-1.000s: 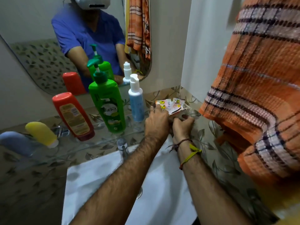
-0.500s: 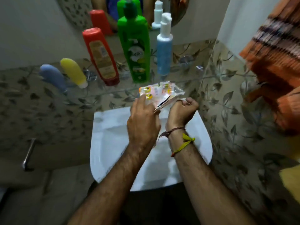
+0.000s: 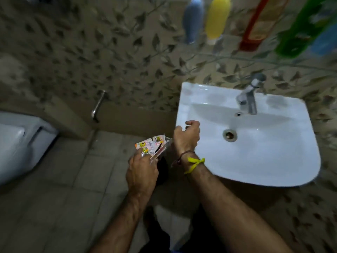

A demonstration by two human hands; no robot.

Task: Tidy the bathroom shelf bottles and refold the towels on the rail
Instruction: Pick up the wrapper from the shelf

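My left hand [image 3: 141, 170] grips a bunch of small colourful sachets [image 3: 152, 146] low over the floor, left of the washbasin. My right hand [image 3: 186, 137] is curled by the basin's left rim, right beside the sachets' clear edge; nothing shows inside its fingers. At the top of the view, blurred, the shelf bottles stand in a row: a grey-blue tube [image 3: 193, 21], a yellow tube [image 3: 217, 19], a red bottle [image 3: 259, 24], a green bottle [image 3: 300, 33] and a blue bottle [image 3: 324, 42]. No towel is in view.
The white washbasin [image 3: 273, 179] with its chrome tap [image 3: 249, 99] fills the right. A white fixture [image 3: 18, 143] stands at the left edge, and a metal wall tap [image 3: 98, 106] sticks out of the leaf-patterned tiles. Grey floor tiles lie below my hands.
My head has swung down and left, so the orange towel and mirror left the view. Both hands carried the sachets from the shelf down past the basin's left side; my right hand has drawn apart.
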